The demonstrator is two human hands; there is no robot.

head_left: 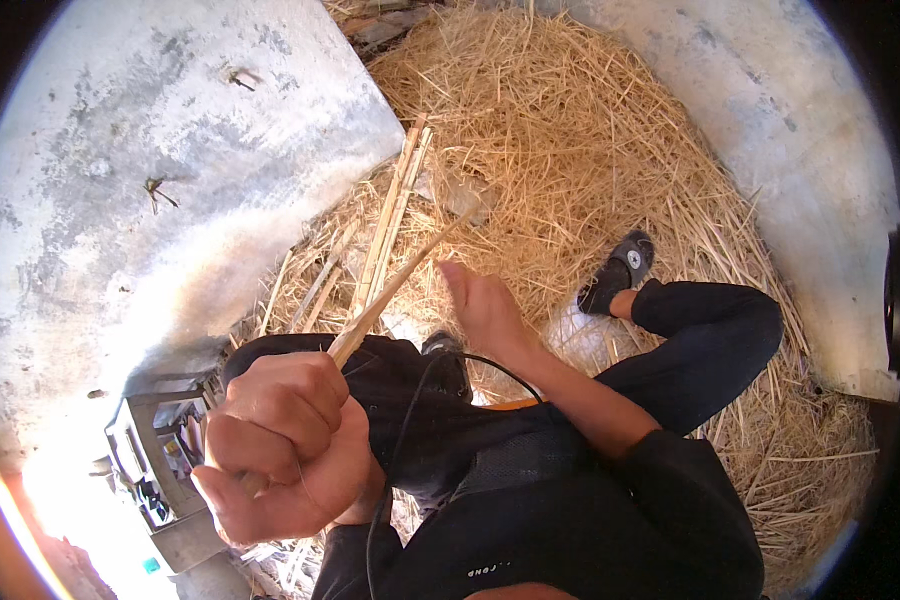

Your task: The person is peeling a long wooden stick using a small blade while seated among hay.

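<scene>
Head view: straw pile [590,150] beyond stick [400,280]

A deep bed of loose yellow straw [590,130] covers the floor from the middle to the far side. A pale, stained concrete wall [150,170] rises on the left, and another grey concrete slab [820,180] curves along the right. Strong sunlight glares at the near left, beside a grey metal frame [160,470].

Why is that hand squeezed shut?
Shut: the left hand curls its fingers tightly round a thin bamboo stick.
</scene>
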